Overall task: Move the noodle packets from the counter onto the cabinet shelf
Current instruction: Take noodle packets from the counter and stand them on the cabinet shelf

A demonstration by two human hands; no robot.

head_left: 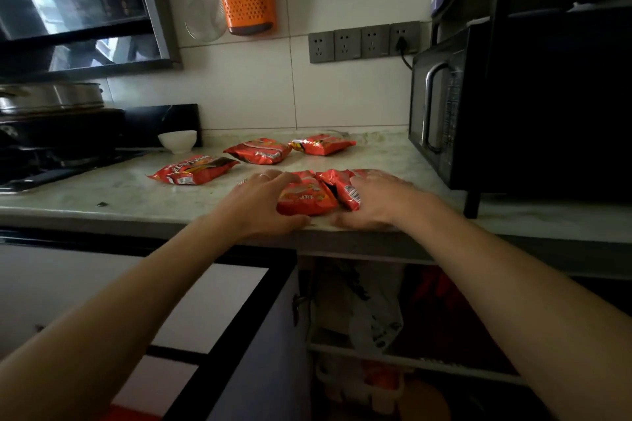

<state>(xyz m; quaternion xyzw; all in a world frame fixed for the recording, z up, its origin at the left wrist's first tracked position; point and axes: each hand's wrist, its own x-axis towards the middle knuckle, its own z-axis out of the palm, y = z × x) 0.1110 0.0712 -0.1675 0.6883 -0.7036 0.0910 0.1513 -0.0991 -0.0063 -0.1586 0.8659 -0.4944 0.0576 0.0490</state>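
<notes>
Several red noodle packets lie on the marble counter (119, 191). Two of them sit side by side near the front edge. My left hand (260, 202) grips the left packet (306, 200), fingers over its top and thumb at its front. My right hand (374, 202) grips the right packet (342, 186) in the same way. Three more packets lie farther back: a left one (193, 170), a middle one (258, 150) and a right one (323, 143). Below the counter the cabinet stands open, with a white wire shelf (427, 364) inside.
A black microwave (444, 120) on a stand fills the counter's right side. A white bowl (178, 141) sits at the back left, beside a stove with a steel pot (51, 99). The open cabinet door (260, 335) hangs at the left of the opening. Bags and containers crowd the cabinet.
</notes>
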